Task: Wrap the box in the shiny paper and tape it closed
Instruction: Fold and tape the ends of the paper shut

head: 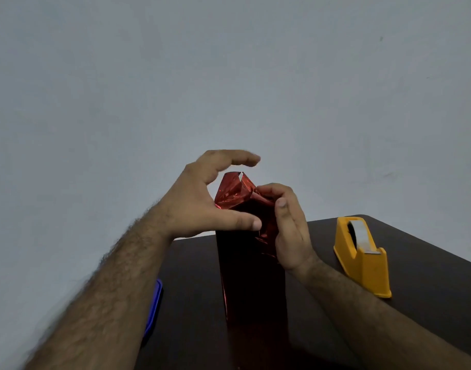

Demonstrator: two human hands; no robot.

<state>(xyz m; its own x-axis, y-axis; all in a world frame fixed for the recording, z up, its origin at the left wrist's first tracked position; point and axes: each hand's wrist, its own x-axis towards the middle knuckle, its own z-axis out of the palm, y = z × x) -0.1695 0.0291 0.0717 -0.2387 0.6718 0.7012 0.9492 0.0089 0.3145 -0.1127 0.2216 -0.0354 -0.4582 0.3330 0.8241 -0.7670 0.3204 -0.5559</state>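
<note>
- Up top, left hand spread wide, thumb touching the paper.
- Right hand pinches a fold at the top.
- Box stands upright on the worktop, long axis vertical.

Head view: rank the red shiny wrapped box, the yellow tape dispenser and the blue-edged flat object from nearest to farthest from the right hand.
1. Red shiny wrapped box: touching the right hand, which folds paper at its top.
2. Yellow tape dispenser: on the dark table, to the hand's right.
3. Blue-edged flat object: far left, beyond the left forearm.
</note>
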